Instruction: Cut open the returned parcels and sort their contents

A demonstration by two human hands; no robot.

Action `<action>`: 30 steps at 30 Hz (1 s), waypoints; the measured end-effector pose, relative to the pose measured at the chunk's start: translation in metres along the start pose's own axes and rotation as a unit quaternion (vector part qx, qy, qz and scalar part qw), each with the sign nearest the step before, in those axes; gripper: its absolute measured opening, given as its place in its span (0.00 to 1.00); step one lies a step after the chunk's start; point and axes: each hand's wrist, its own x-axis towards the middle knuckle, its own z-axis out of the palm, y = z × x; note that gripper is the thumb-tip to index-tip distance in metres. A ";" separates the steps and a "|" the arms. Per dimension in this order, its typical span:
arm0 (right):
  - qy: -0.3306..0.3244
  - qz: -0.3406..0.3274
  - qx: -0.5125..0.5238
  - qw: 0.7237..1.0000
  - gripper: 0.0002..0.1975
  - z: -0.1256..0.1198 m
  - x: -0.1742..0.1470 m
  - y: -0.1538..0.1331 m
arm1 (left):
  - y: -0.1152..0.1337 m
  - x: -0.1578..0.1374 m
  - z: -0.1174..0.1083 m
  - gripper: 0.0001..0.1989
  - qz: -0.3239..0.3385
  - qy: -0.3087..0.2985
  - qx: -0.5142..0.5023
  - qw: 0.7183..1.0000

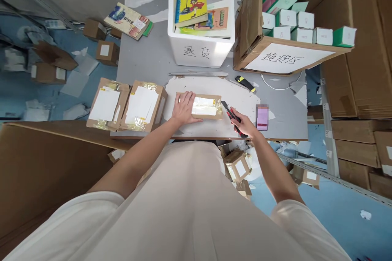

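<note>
A small taped cardboard box [218, 113] with a white label lies on the worn white patch of the table in front of me. My left hand [183, 109] rests on the box's left end, fingers stretched out. In my right hand [243, 123] is a black and red utility knife [228, 111]. Its front end points up and left, close to the right end of the box; whether it touches the box I cannot tell. A second utility knife, yellow and black [245, 83], lies farther back on the table. To the right of my right hand is a phone [262, 118] with its screen lit.
Two labelled cartons [143, 106] stand at the left front. Behind are a white bin [200, 51] holding books and a large open carton [249, 24] with several green-and-white boxes. More books [128, 20] lie at the back left. A white cable [275, 87] runs along the right.
</note>
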 end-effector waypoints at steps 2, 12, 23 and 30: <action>-0.001 0.000 -0.032 0.999 0.35 -0.001 -0.002 -0.006 | 0.000 0.001 0.000 0.58 -0.003 0.002 -0.003 1.000; -0.072 0.021 -0.105 0.992 0.33 -0.021 -0.022 -0.019 | 0.000 0.002 0.001 0.58 -0.003 0.015 -0.004 1.000; -0.010 0.026 -0.132 0.991 0.32 -0.020 -0.049 0.009 | -0.004 0.002 0.006 0.60 0.012 0.026 -0.025 0.999; 0.185 -0.030 0.108 0.976 0.45 0.024 -0.029 0.037 | -0.013 -0.018 0.008 0.49 0.052 0.156 -0.111 0.980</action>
